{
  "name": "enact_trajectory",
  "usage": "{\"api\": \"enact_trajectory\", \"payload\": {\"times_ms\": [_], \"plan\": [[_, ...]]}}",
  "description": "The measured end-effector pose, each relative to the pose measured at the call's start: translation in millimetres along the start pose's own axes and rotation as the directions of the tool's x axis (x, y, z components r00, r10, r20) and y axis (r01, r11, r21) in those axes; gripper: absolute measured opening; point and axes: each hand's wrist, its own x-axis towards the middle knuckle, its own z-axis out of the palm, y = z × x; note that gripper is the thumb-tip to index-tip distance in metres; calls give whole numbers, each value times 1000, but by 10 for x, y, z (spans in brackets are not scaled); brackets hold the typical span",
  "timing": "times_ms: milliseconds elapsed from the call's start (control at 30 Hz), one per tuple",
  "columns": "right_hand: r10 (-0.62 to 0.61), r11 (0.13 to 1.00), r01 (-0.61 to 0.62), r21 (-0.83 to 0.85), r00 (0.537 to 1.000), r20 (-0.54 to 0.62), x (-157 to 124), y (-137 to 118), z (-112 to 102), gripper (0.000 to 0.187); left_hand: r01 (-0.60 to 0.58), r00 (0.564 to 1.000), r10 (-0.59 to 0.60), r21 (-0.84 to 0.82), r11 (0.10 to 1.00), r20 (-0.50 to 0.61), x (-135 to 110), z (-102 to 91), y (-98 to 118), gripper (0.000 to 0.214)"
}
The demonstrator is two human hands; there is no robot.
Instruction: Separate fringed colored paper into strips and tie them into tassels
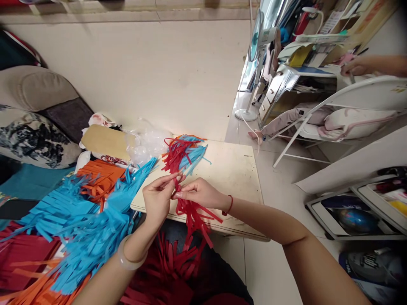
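Pale tabletop (229, 169), with one red tassel (177, 183) being worked in two hands.
Its narrow middle is pinched in the grip of the left hand (159, 195) and of the right hand (200, 191), near the tabletop's 8 o'clock, ends splayed toward 12 and 5; the twist is judged partly made. Blue strips (195, 156) at 1 o'clock from the hands look already gathered; blue fringe (104, 220) and orange fringe (104, 171), at 8 and 9, are seen loose, seemingly left undone.

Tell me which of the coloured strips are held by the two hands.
The red strips pinched by the left hand and right hand; the blue strips and orange strips left of the table are in neither.
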Motion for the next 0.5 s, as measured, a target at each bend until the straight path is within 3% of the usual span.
{"api": "enact_trajectory", "payload": {"times_ms": [67, 133, 200, 267, 400, 500], "plan": [[-43, 996, 43, -82, 999, -5, 7, -13, -41, 33, 25, 999, -24, -43, 999, 26, 23, -38, 12, 20], [-71, 988, 70, -138, 998, -1, 19, -43, -82, 32, 83, 991, -69, -121, 989, 118, 43, -75, 34, 25], [-93, 982, 89, -166, 996, -15, 34, -63, -92, 33, 191, 957, -134, -212, 958, 257, 43, -100, 53, 37], [-127, 974, 119, -192, 991, -31, 49, -57, -56, 35, 278, 927, -184, -271, 922, 327, 16, -105, 55, 44], [-207, 928, 182, -324, 977, -44, 113, 5, 64, 29, 268, 954, -205, -315, 910, 218, -56, -102, 12, 28], [-224, 878, 249, -408, 968, 109, 335, -1, 36, 26, 212, 975, -171, -361, 908, 143, -39, -183, -21, 29]]}}
